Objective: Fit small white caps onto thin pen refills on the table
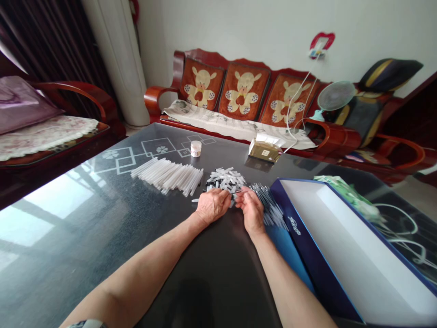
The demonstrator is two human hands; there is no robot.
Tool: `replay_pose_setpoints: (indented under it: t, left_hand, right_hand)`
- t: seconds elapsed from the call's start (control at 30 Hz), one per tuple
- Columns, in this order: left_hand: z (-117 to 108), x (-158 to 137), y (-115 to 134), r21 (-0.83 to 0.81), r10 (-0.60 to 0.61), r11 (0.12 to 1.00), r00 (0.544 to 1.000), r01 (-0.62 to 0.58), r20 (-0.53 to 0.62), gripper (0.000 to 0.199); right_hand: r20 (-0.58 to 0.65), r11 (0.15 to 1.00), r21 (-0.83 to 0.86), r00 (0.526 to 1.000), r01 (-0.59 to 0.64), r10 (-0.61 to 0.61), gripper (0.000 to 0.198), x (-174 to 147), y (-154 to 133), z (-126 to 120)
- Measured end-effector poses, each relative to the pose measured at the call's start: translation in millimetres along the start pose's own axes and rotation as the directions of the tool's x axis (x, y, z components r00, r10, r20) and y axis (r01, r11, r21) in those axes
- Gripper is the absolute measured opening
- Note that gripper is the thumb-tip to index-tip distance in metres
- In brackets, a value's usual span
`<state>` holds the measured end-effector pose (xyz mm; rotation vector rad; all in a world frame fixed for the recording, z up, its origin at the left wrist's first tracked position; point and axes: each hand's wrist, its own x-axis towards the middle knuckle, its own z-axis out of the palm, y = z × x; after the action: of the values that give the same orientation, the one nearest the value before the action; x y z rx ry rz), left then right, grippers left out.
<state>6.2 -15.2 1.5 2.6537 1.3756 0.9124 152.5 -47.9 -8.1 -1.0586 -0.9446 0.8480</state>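
My left hand (213,205) is closed around a white pen barrel (195,200), whose end pokes out on the left. My right hand (251,210) pinches a thin dark pen refill (235,192), which spans the gap between both hands. Where refill and barrel meet is hidden by my fingers. Just beyond the hands lies a heap of small white and black pen caps (226,176). Left of it, a row of white pen barrels (167,175) is spread out. Right beside my right hand are many thin dark refills (269,205).
A long blue box (290,218) with a white inside stands at the right, with a green plastic bag (351,196) behind it. A small round tub (195,149) and a tissue pack (264,150) sit farther back on the dark table (119,218). A sofa (235,123) stands beyond.
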Motion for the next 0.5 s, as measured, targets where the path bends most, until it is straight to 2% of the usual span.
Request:
replay_pose_setpoints:
  t: [0.13, 0.27, 0.4, 0.5]
  left_hand:
    - [4.1, 2.6, 0.6, 0.014, 0.056, 0.998, 0.998, -0.057, 0.034, 0.030]
    - [4.6, 3.3, 4.4, 0.019, 0.046, 0.999, 0.998, -0.047, 0.033, 0.035]
    - [2.7, 3.3, 5.5, 0.020, 0.078, 0.997, 0.997, -0.079, 0.015, 0.036]
    - [3.8, 2.9, 4.9, 0.018, 0.132, 0.991, 0.991, -0.132, 0.000, 0.034]
  right_hand:
    - [-0.180, 0.975, 0.220, 0.981, -0.032, 0.072, 0.033, 5.2, 2.0, -1.3]
    - [-0.211, 0.945, 0.314, 0.964, -0.087, 0.159, 0.035, 8.8, -0.9, -3.6]
    - [-0.243, 0.929, 0.349, 0.946, -0.121, 0.215, 0.035, 11.2, -1.3, -5.6]
    - [-0.253, 0.954, 0.282, 0.952, -0.100, 0.175, 0.034, 9.9, 1.1, -4.7]
